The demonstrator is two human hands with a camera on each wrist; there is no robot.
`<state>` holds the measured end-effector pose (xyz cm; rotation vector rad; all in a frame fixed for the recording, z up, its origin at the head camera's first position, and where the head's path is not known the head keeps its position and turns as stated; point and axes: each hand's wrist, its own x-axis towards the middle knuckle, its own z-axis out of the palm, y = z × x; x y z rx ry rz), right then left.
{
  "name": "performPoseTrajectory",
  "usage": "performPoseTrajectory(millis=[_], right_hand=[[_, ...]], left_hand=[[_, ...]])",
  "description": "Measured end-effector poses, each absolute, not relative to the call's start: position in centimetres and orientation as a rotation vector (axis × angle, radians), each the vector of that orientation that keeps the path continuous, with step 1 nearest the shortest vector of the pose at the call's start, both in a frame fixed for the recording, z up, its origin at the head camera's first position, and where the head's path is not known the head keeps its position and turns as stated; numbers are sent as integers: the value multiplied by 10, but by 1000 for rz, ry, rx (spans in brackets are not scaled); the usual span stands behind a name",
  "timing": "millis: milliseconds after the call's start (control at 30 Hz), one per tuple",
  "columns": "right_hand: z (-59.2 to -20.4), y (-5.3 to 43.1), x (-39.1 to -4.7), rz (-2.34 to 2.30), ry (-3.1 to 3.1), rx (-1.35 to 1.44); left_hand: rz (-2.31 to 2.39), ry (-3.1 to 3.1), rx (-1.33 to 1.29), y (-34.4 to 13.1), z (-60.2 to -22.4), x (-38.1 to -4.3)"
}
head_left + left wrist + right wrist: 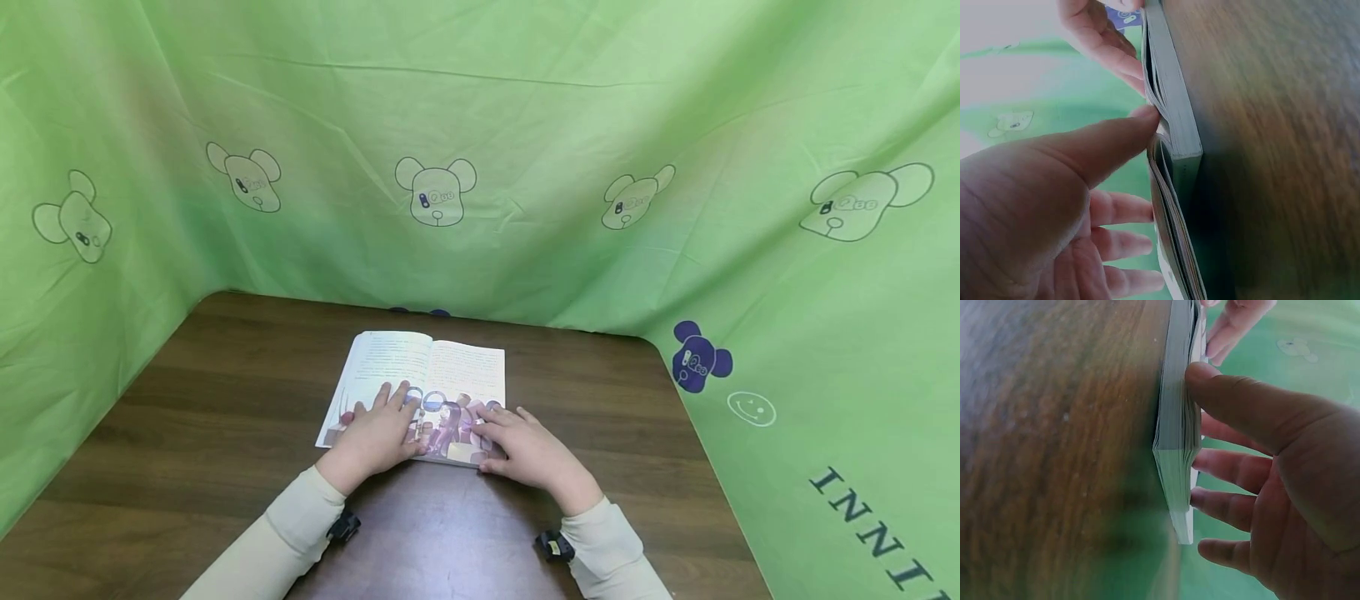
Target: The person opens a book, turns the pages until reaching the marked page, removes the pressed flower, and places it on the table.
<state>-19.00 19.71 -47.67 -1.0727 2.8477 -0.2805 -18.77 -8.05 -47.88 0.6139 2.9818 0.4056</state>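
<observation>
A book (468, 362) lies spread on the table, with printed text on both pages and a purple-toned picture along the lower part. My left hand (373, 435) rests on the left page, fingers spread, its thumb at the lower edge by the fold. On the right page's lower corner lies my right hand (528, 450), fingers extended over the picture. In the left wrist view, the left thumb (1116, 144) touches the pages beside the fold. The right thumb (1235, 394) presses at the edge of the thicker page stack (1175, 425) in the right wrist view.
The brown wooden table (187, 433) extends around the book. Green fabric (525, 108) printed with bear heads hangs behind the table and along both sides. Each wrist carries a small black device (555, 546) near the pale sleeve.
</observation>
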Motion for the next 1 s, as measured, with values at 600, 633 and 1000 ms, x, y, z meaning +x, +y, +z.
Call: performPoseTrajectory(millis=[600, 633, 1000], right_hand=[[-468, 196, -191, -260, 2833, -1145], [-467, 196, -191, -255, 2832, -1158], [-464, 193, -194, -187, 2957, -1299]], left_hand=[[398, 2926, 741, -79, -475, -186], [410, 2915, 730, -79, -475, -185], [429, 2913, 681, -77, -476, -186]])
